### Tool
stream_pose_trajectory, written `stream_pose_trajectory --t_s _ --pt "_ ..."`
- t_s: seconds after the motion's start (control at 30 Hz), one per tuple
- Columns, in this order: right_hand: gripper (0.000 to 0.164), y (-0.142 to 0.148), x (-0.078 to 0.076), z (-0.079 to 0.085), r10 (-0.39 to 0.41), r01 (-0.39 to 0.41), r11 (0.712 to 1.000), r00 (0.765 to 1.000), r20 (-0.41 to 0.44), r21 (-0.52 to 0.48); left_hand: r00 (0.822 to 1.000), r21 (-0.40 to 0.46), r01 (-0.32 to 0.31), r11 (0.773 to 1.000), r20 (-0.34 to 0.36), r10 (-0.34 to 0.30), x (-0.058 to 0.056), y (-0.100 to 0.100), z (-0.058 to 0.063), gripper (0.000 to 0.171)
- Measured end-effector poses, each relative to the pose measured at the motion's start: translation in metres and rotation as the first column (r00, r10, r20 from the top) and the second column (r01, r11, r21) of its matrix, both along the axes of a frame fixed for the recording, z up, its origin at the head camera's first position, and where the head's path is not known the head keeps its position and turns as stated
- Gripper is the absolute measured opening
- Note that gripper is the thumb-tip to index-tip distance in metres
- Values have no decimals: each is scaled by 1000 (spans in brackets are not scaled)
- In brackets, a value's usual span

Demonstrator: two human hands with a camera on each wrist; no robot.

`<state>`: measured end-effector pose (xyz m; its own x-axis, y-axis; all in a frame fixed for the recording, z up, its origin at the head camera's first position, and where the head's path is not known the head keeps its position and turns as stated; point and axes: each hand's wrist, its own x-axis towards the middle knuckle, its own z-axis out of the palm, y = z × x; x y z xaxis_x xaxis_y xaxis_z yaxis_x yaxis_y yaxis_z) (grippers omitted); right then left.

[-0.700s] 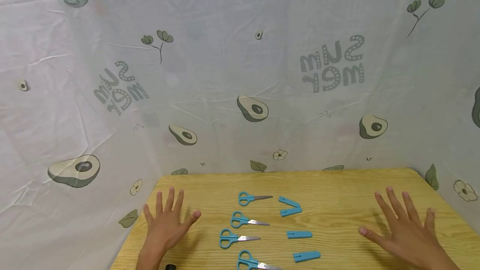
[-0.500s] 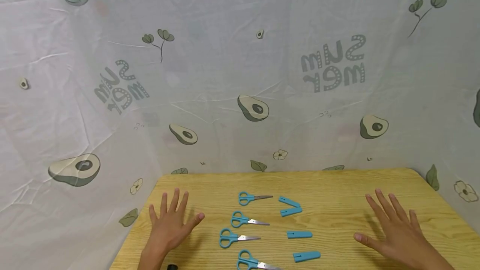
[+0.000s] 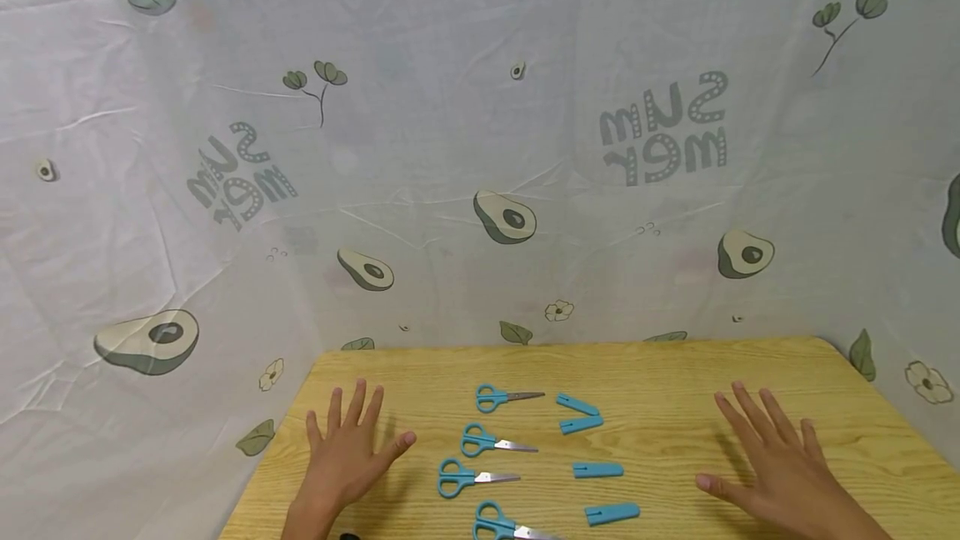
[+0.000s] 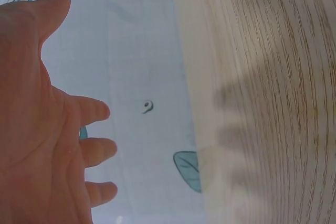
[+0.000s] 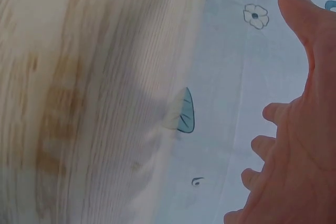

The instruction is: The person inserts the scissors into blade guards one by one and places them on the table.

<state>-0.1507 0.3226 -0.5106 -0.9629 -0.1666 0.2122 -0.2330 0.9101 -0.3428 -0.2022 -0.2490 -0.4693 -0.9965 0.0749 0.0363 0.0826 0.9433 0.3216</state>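
Observation:
My left hand (image 3: pixel 347 458) hovers over the left side of the table with its fingers spread, holding nothing. On the right side my right hand (image 3: pixel 782 473) is spread in the same way, also without anything in it. Between them several blue-handled scissors lie in a column: the farthest scissors (image 3: pixel 491 397), a second pair (image 3: pixel 478 440), a third pair (image 3: pixel 455 477) and the nearest pair (image 3: pixel 495 521), cut off by the frame. To their right are blue blade covers, two meeting at an angle, an upper cover (image 3: pixel 577 403) and a lower cover (image 3: pixel 581 424), then a middle cover (image 3: pixel 597 470) and the nearest cover (image 3: pixel 612 513).
The wooden table (image 3: pixel 675 390) ends at a pale curtain (image 3: pixel 420 148) printed with avocados, which surrounds its back and sides. A small black object (image 3: pixel 349 537) shows at the bottom edge, beside the left wrist.
Both hands have drifted inward toward the middle of the table, the right one farther. The scissors and covers lie where they were.

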Motion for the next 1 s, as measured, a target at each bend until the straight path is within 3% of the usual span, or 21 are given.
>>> stream_pose_trajectory --t_s 0.63,1.0 --pt "111 -17 1 -10 73 -74 997 997 -15 -35 999 13 45 999 -30 -45 5 13 1 94" --pt "109 -28 1 -15 95 -95 995 995 -4 -35 997 28 65 997 -41 -64 6 19 -5 93"
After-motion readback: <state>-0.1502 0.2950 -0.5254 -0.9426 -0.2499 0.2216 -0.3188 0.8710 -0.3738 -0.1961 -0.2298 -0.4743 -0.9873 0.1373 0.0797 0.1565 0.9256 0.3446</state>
